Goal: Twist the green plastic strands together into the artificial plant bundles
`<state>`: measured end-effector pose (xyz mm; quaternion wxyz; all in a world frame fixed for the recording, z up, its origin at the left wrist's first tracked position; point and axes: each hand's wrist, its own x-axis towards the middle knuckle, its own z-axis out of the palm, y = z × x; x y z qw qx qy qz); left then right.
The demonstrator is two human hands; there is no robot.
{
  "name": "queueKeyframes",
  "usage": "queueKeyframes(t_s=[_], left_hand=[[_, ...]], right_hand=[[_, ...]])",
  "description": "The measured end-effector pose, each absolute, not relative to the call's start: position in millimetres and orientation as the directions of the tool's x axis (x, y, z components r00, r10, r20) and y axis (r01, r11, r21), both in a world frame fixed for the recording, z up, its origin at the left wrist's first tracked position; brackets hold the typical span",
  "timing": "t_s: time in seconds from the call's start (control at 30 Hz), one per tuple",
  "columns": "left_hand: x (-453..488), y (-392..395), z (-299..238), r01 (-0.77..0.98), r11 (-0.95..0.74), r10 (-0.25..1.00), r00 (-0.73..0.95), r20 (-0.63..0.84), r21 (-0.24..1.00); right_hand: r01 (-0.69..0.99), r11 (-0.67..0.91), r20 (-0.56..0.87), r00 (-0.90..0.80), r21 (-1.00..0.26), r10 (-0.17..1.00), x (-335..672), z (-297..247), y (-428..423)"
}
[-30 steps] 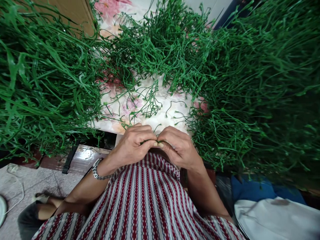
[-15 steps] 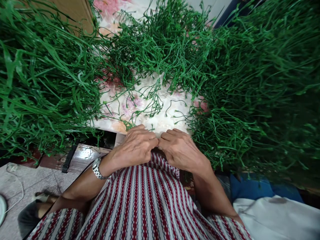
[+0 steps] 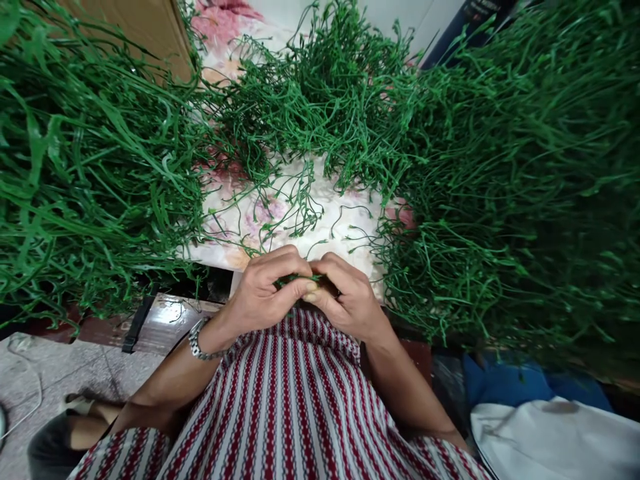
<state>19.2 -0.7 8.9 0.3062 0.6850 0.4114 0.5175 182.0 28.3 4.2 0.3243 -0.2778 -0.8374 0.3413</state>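
Worktop (image 3: 363,263): draped in a floral cover, buried at left and right, with a pale patch exposed in front of the hands.
Right heap (image 3: 520,180): green stems, hiding the right end of the worktop.
Left heap (image 3: 95,167): broader, glossier green strands, partly overhanging the front edge.
Striped garment (image 3: 290,407): directly below the hands.
Rear heap (image 3: 330,107): thin stems, bridging both side heaps and blocking the patch from behind.
Cardboard box (image 3: 160,27): behind the left heap, partly covered.
White cloth (image 3: 555,433): lower right, below the right heap.
Left hand (image 3: 265,287), right hand (image 3: 355,293): thumbs meeting, fingers of both pinched on the green stem.
Loose stems (image 3: 303,193): scattered over the patch.
Wristband (image 3: 196,340): metal links, left wrist.
Green stem (image 3: 313,278): between both hands, mostly concealed by the fingers.
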Motion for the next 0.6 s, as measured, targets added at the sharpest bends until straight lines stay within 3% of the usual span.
queueKeyframes(t_s=[0.13,0.23,0.3,0.43,0.6], left_hand=[[13,1,12,0.217,-0.464,0.877,0.246,0.412,0.859],[6,1,16,0.358,-0.472,0.858,0.399,0.325,0.806],[2,-1,18,0.453,-0.530,0.807,0.528,0.263,0.717],[6,-8,19,0.477,-0.669,0.634,0.766,0.103,0.571],[18,-12,20,0.499,-0.744,0.554,0.833,-0.007,0.445]], right_hand=[[0.189,0.628,0.394,-0.634,-0.755,0.665,183,0,29],[0.209,0.662,0.328,-0.738,-0.720,0.590,189,4,29],[0.208,0.697,0.248,-0.834,-0.686,0.492,194,8,29],[0.218,0.789,0.017,-0.960,-0.575,0.278,198,11,26],[0.316,0.867,-0.226,-0.943,-0.385,0.243,194,14,18]])
